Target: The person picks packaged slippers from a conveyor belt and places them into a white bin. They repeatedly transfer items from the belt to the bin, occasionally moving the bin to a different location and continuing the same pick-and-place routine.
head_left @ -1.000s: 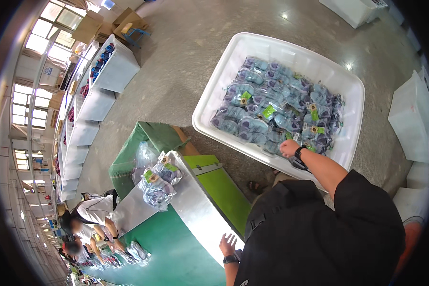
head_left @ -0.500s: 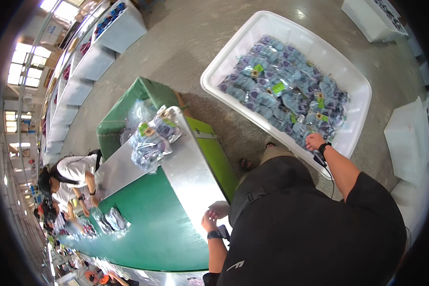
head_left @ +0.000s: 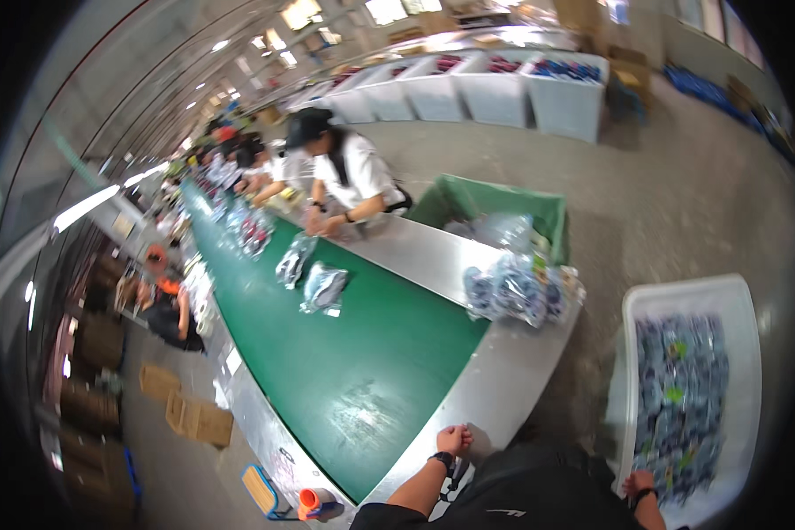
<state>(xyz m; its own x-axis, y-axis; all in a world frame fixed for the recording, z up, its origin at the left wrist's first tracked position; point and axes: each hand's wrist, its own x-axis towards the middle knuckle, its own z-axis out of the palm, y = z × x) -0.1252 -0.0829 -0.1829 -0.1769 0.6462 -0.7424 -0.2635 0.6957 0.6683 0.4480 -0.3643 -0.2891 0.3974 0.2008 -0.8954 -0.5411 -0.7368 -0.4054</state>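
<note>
Head view: left hand [head_left: 454,439] curled, fingers together, over the conveyor table's [head_left: 512,367] metal right edge. Right hand [head_left: 638,483] at the white bin's [head_left: 744,353] near-left rim; cannot tell finger state. Bagged shoes [head_left: 680,371] lie inside the bin; a bagged cluster [head_left: 517,290] rests by the table's far-right corner.

The left forearm [head_left: 420,488] angles up from the frame's lower edge, left hand [head_left: 454,439] curled in at bottom centre; the right hand [head_left: 638,483], its pose too small to read, appears at lower right.
</note>
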